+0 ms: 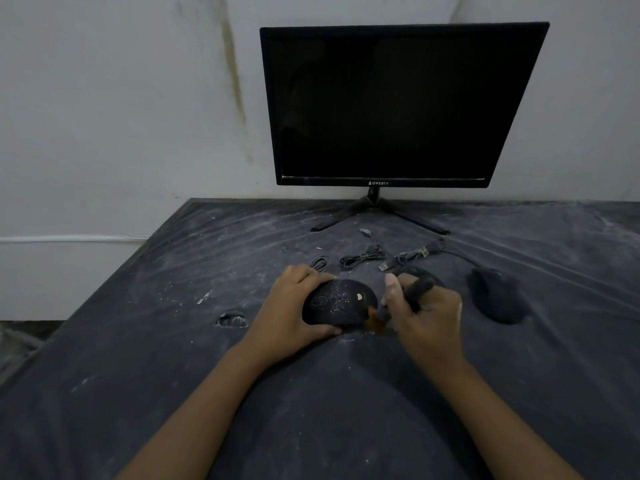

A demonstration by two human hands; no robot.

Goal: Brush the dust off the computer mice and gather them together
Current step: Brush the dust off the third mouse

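Observation:
My left hand (291, 306) grips a black, dust-speckled computer mouse (337, 301) from its left side on the dark table cover. In my right hand (426, 313) is a small brush with a dark handle (417, 291); its orange bristles (375, 320) touch the mouse's right edge. A second black mouse (497, 294) lies to the right, its cable running back toward the monitor. Another dark mouse (420, 271) shows partly behind my right hand.
A black monitor (391, 105) stands on a splayed foot at the back, against the wall. Coiled cables with USB plugs (367, 256) lie in front of it. The dusty dark cover (173, 341) has a small hole (231, 318) on the left. The table's left edge runs diagonally.

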